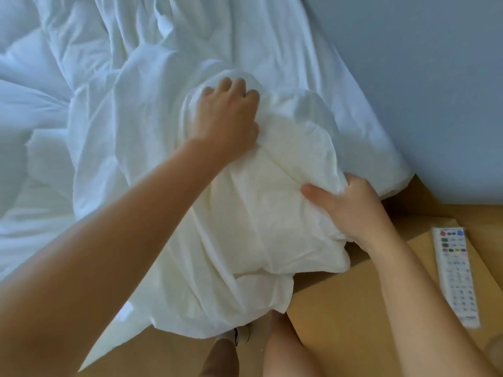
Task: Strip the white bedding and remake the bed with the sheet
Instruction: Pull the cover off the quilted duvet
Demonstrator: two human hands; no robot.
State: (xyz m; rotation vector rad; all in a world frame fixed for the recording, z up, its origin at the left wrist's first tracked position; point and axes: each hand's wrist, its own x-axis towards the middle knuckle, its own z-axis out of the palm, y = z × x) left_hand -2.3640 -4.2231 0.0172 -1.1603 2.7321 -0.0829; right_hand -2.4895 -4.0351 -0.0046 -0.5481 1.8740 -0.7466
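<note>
A bundle of white bedding, pillow-shaped and wrapped in loose cloth, lies at the bed's near right corner and hangs over the edge. My left hand clutches the cloth at the bundle's far top end, fingers curled into it. At the bundle's right side my right hand grips a fold, thumb on top. Behind them a rumpled white duvet covers the bed, and a flat white sheet stretches toward the wall.
A grey-blue wall runs along the bed's right side. A wooden bedside surface sits at lower right with a white remote control on it. My legs and a foot stand on the wood floor below the hanging cloth.
</note>
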